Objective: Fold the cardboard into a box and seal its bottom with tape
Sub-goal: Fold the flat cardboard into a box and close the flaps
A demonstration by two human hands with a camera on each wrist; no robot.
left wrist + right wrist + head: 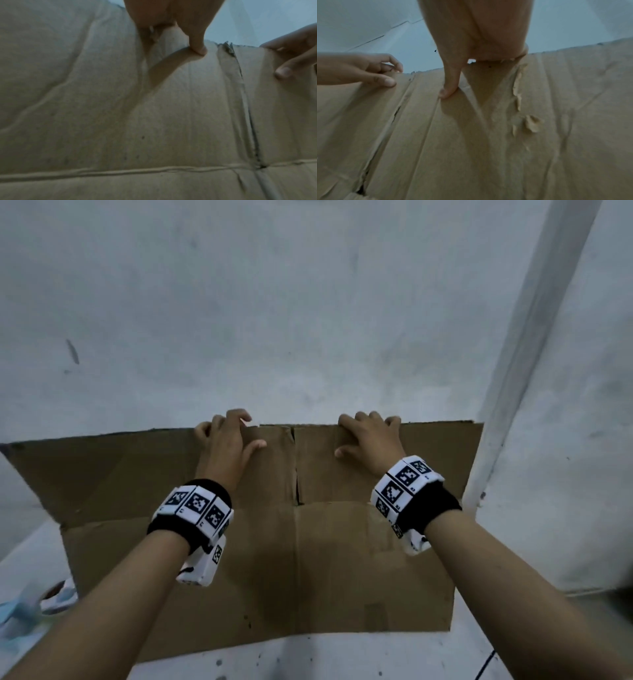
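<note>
A flattened brown cardboard box (342, 570) lies on a white floor, its far flaps tilted up. A slit (295, 467) splits the two middle flaps. My left hand (245, 431) grips the top edge of the flap left of the slit, fingers curled over the far side and thumb (197, 46) on the near face. My right hand (352, 436) holds the right flap's edge the same way, thumb (448, 90) pressed on the cardboard (505, 148). What looks like a tape roll (56, 594) lies beside the cardboard's lower left corner.
A blue object (13, 614) lies at the left edge next to the roll. A white raised ledge or wall edge (513, 371) runs along the right side. White floor (274, 320) stretches beyond the cardboard.
</note>
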